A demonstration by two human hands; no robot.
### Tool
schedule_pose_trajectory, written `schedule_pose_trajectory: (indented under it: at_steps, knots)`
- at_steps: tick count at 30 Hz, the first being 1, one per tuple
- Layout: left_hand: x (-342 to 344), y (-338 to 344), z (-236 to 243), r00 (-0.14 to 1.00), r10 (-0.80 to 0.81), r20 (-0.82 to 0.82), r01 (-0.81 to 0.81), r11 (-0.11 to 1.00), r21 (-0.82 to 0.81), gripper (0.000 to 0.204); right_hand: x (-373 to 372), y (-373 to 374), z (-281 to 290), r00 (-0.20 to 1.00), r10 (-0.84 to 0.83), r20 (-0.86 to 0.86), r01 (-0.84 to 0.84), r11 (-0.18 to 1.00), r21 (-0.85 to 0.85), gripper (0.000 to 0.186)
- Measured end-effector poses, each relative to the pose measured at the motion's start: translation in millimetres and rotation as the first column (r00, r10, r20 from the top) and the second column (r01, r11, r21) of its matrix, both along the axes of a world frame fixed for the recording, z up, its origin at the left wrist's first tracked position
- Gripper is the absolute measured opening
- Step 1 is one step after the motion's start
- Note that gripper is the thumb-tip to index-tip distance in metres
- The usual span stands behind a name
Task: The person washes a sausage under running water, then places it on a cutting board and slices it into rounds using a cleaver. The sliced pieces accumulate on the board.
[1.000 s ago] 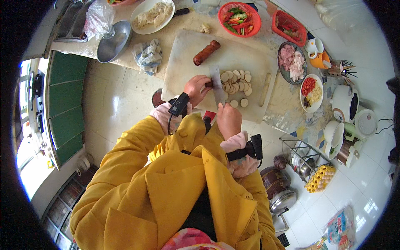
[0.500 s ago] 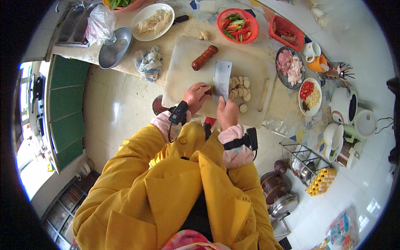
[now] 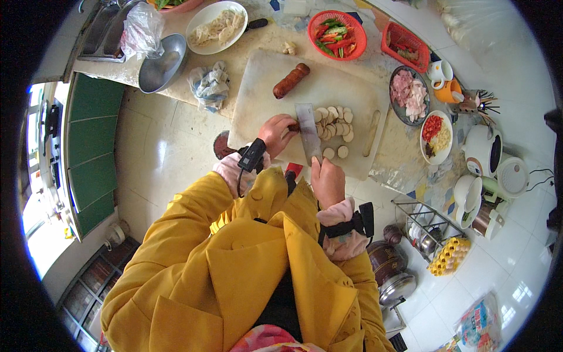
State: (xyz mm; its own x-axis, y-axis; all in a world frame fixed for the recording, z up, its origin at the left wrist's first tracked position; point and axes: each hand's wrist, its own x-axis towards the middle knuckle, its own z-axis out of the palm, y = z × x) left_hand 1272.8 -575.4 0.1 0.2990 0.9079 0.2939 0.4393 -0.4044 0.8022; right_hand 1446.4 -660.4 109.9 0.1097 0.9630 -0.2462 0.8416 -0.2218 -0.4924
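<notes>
My right hand [image 3: 328, 180] is closed round the handle of a cleaver [image 3: 308, 132], whose broad blade points away from me over the white cutting board [image 3: 258, 88]. To the left of the blade, my left hand [image 3: 278, 135] grips a short dark-brown sausage piece [image 3: 294, 127], mostly hidden by the fingers. Pale round slices with brownish rims [image 3: 334, 126] lie in overlapping rows right of the blade, and a couple of loose ones are nearer me. A whole reddish-brown sausage [image 3: 291, 81] rests farther back on the board.
Beyond the board stand a plate of pale food [image 3: 192, 46], a red basket of cut peppers [image 3: 362, 47] and a second red basket [image 3: 390, 32]. Plates of sliced meat [image 3: 400, 111] and chopped seasonings [image 3: 447, 149] are at right. A metal bowl [image 3: 153, 76] and crumpled bag [image 3: 209, 87] sit left.
The cleaver has shifted slightly left and toward me, its blade now seen more narrowly. My right hand has moved nearer to me. More slices lie beside the blade.
</notes>
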Motion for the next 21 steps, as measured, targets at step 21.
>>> schedule_pose_trajectory:
  at_steps: [21]
  knots:
    - [-3.0,-0.9,-5.7,1.0,0.002,-0.008,-0.002,1.0,-0.005,0.031,-34.0,20.4,-21.7,1.0,-0.027,0.0,0.027,0.999,-0.04,0.037]
